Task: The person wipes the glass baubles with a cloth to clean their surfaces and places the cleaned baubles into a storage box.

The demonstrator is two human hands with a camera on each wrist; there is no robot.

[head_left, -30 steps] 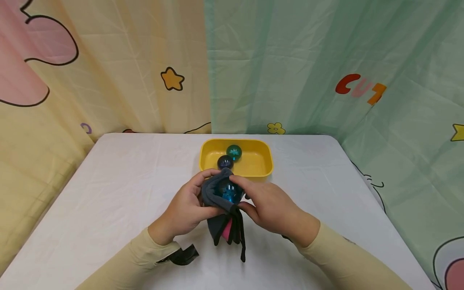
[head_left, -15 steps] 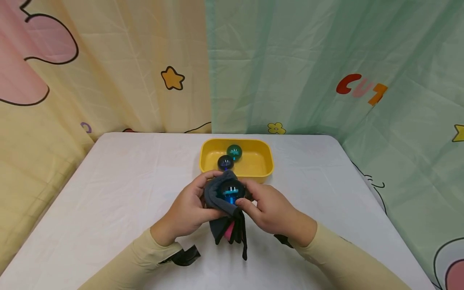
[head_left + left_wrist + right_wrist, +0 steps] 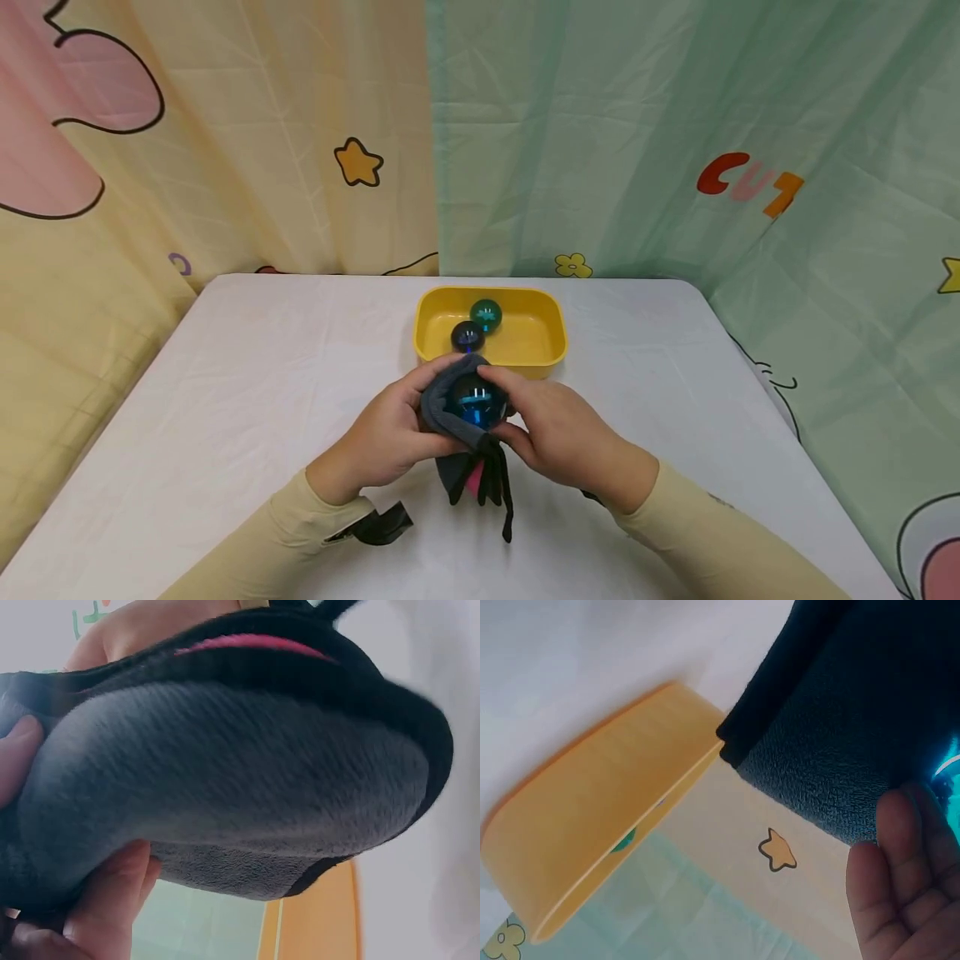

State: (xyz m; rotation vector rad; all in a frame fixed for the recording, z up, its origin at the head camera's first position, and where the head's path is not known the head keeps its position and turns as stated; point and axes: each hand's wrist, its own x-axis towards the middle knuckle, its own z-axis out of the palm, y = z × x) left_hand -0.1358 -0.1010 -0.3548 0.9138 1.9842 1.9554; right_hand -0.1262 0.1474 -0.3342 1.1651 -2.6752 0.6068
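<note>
A dark blue see-through ball (image 3: 477,402) sits in the folds of a grey cloth (image 3: 442,408) with black edging and a pink patch. My left hand (image 3: 386,429) grips the cloth from the left, its thumb below and fingers above, cupping it round the ball. From the right, my right hand (image 3: 566,429) holds the ball between thumb and fingers. In the left wrist view the grey cloth (image 3: 247,765) bulges and hides the ball. The right wrist view shows fingertips (image 3: 900,825) against the cloth, beside the glowing blue edge of the ball (image 3: 951,787).
Just beyond the hands stands a yellow tray (image 3: 536,333) holding a green ball (image 3: 486,315) and a dark purple ball (image 3: 467,337). A white cloth covers the table (image 3: 247,375). Printed curtains (image 3: 600,150) hang behind it.
The right hand's fingers shift on the ball, moving off its top and then back over it. The ball looks darker and its highlight differs. The left hand keeps its grip on the cloth.
</note>
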